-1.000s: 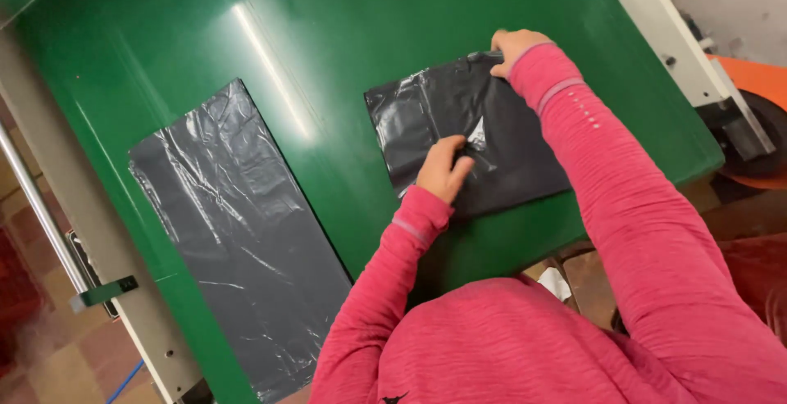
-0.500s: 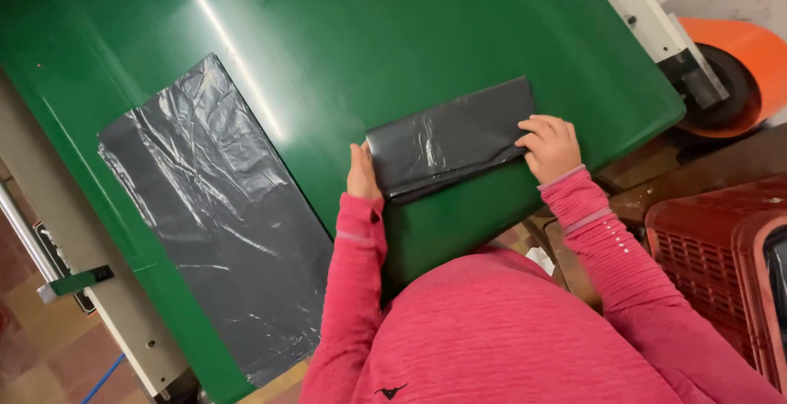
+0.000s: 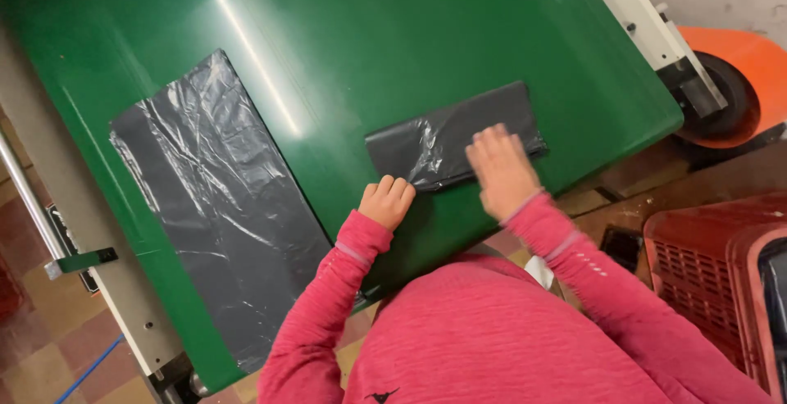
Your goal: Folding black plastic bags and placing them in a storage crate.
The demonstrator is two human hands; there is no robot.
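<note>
A black plastic bag [image 3: 443, 138], folded into a narrow strip, lies on the green table [image 3: 393, 35] near its front edge. My right hand [image 3: 500, 170] rests flat on the strip's right half, fingers spread, pressing it down. My left hand [image 3: 385, 202] is curled into a fist at the strip's near left corner, knuckles up; whether it pinches the plastic is hidden. Both arms wear pink sleeves.
A second black bag [image 3: 221, 207] lies unfolded and flat on the table's left part. A red plastic crate [image 3: 721, 273] stands on the floor at the right. An orange wheeled machine [image 3: 730, 68] sits past the table's right end. A grey frame rail [image 3: 98, 232] runs along the left.
The bag went from a half-folded square to a narrow strip. My right hand slid from the strip's right end toward its middle. My left hand dropped to the near left corner.
</note>
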